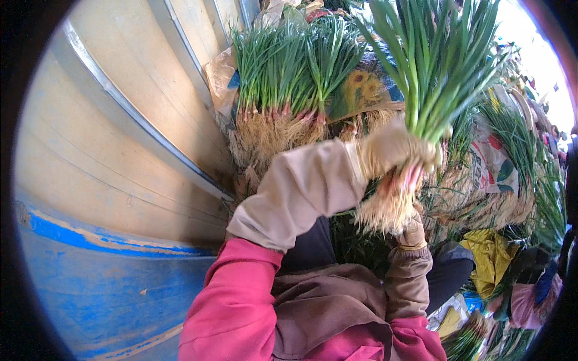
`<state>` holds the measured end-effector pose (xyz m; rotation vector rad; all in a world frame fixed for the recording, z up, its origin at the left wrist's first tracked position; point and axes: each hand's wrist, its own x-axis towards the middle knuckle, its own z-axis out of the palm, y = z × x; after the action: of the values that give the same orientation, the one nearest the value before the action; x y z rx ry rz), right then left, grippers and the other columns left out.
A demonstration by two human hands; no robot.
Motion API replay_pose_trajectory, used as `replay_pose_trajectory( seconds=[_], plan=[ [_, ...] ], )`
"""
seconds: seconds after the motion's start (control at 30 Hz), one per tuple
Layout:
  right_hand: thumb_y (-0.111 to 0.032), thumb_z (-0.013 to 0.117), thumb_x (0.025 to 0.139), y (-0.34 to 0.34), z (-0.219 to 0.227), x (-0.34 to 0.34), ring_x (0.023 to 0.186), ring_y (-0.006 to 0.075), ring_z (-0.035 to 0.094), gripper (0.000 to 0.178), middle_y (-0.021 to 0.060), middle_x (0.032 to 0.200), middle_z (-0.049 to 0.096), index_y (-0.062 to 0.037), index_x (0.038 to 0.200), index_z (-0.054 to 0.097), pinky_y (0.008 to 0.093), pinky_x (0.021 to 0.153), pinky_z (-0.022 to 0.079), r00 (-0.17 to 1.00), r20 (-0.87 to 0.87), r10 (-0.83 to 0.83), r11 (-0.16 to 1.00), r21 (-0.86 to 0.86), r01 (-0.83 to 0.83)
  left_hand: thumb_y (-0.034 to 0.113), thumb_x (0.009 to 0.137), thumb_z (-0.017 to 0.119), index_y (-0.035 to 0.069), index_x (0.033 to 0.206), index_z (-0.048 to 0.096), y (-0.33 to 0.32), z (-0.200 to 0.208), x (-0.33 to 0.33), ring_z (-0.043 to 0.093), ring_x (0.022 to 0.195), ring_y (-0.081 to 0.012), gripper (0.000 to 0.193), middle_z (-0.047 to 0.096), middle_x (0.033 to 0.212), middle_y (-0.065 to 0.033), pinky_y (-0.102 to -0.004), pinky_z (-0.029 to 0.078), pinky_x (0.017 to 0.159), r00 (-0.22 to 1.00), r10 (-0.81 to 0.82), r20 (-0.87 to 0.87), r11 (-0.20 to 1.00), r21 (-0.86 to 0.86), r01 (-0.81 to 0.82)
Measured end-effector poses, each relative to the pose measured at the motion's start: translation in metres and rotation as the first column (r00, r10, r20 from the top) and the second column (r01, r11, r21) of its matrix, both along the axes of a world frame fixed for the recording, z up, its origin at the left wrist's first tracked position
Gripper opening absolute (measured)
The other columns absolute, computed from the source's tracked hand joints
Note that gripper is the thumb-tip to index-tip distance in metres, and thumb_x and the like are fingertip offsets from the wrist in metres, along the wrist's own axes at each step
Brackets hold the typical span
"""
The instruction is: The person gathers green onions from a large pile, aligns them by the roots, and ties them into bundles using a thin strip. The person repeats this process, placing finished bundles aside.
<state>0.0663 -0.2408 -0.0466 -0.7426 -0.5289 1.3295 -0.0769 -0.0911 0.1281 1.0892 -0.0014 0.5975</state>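
My left hand (400,150), in a tan glove and beige sleeve cover, is closed around a bunch of green onions (427,78). The long green leaves fan upward. Reddish-white stem bases and pale stringy roots (385,207) hang below the fist. My right hand (413,231), also gloved, is just under those roots, at their lower end. Its fingers are partly hidden and blurred, so their grip does not show. Farther off to the left, a row of green onions (280,72) lies with leaves pointing away and roots (271,135) toward me.
A tan ribbed wall (108,138) with a blue lower band (120,289) curves along my left. Patterned sacking (358,93) lies beside the onion row. More onion bunches (509,129) are heaped at right. A yellow sack (490,259) and more onions (469,337) lie at lower right.
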Motion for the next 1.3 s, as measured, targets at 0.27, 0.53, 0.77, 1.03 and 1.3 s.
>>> replay_pose_trajectory(
  seconds=[0.27, 0.53, 0.77, 1.03, 1.3],
  plan=[
    [-0.006, 0.057, 0.085, 0.013, -0.043, 0.013, 0.058, 0.0048, 0.046, 0.008, 0.0006, 0.077, 0.063, -0.0042, 0.091, 0.063, 0.0188, 0.054, 0.037, 0.842, 0.46, 0.282, 0.899, -0.434, -0.064, 0.009, 0.077, 0.063, -0.005, 0.113, 0.051, 0.144, 0.06, -0.06, 0.064, 0.067, -0.0173, 0.04, 0.063, 0.085, -0.0144, -0.0254, 0.056, 0.058, 0.984, 0.161, 0.073, 0.959, 0.225, -0.174],
    [-0.003, 0.057, 0.079, 0.015, -0.09, 0.028, 0.065, 0.0083, 0.051, 0.02, 0.0005, 0.079, 0.059, -0.0041, 0.098, 0.062, 0.0204, 0.058, 0.043, 0.756, 0.516, 0.401, 0.86, -0.496, -0.118, 0.009, 0.078, 0.058, -0.004, 0.106, 0.054, 0.266, -0.16, -0.101, 0.059, 0.065, -0.0178, 0.031, 0.061, 0.085, -0.0107, -0.028, 0.053, 0.055, 0.654, 0.384, -0.652, 0.854, -0.019, -0.52],
    [-0.001, 0.052, 0.081, 0.017, -0.104, 0.039, 0.068, 0.0089, 0.052, 0.022, 0.0018, 0.086, 0.06, -0.0027, 0.101, 0.061, 0.0223, 0.061, 0.045, 0.742, 0.517, 0.426, 0.849, -0.512, -0.131, 0.02, 0.08, 0.063, 0.003, 0.085, 0.063, 0.259, -0.148, -0.096, 0.06, 0.063, -0.0175, 0.017, 0.064, 0.073, -0.0086, -0.0269, 0.047, 0.054, 0.453, 0.356, -0.817, 0.866, 0.107, -0.488],
    [-0.006, 0.052, 0.086, 0.031, -0.056, 0.04, 0.064, 0.0099, 0.052, 0.021, 0.0024, 0.081, 0.061, -0.0057, 0.105, 0.06, 0.0241, 0.055, 0.045, 0.669, 0.632, 0.391, 0.878, -0.474, -0.065, 0.035, 0.077, 0.069, -0.007, 0.132, 0.027, 0.243, -0.16, -0.111, 0.039, 0.119, -0.0387, 0.081, 0.037, 0.129, -0.0295, -0.0425, 0.034, 0.098, -0.129, 0.973, 0.189, -0.197, 0.979, -0.056],
    [-0.002, 0.049, 0.084, 0.022, -0.024, 0.064, 0.059, 0.0075, 0.049, 0.024, 0.0016, 0.076, 0.057, -0.0002, 0.107, 0.058, 0.0203, 0.055, 0.04, 0.781, 0.612, 0.128, 0.882, -0.431, 0.192, 0.046, 0.081, 0.057, 0.006, 0.128, 0.041, 0.246, -0.163, -0.073, 0.034, 0.122, -0.0368, 0.064, 0.034, 0.136, -0.0194, -0.0469, 0.027, 0.101, -0.199, 0.975, 0.099, -0.106, 0.994, -0.025]
  ],
)
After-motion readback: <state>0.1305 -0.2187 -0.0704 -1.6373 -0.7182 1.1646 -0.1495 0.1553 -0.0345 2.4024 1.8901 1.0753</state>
